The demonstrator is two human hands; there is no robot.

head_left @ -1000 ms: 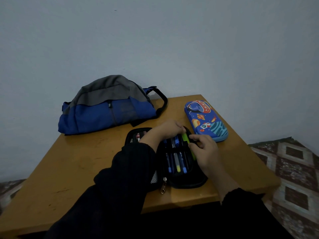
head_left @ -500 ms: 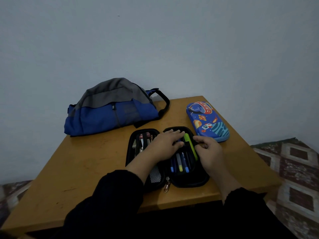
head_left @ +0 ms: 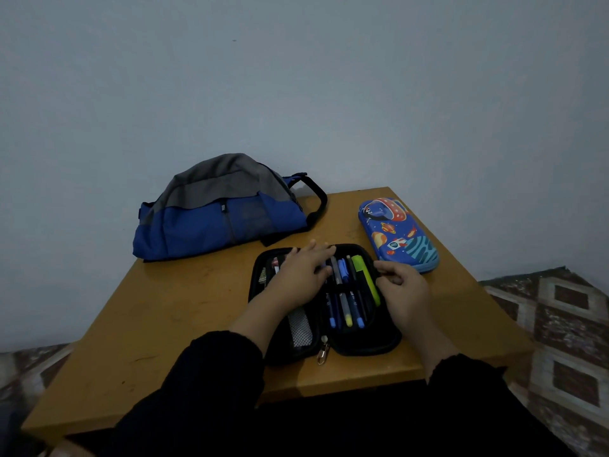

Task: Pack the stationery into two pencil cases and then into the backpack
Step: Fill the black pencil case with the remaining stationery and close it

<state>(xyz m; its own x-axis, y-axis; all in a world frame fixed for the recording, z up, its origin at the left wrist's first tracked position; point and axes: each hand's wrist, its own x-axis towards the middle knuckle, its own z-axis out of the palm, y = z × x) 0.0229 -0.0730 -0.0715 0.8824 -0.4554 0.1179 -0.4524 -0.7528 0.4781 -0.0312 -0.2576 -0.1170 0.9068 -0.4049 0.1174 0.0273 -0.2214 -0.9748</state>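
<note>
Black pencil case [head_left: 362,344] open under both hands [head_left: 301,275]

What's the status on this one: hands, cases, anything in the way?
Left hand flat on open black case. Right hand curled at its right edge beside the green highlighter. Space case closed, backpack behind. Nothing blocking.

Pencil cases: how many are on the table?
2. The black pencil case lies open at the table's near edge under both hands; the blue space-print pencil case lies closed at the far right, beside the backpack.
</note>
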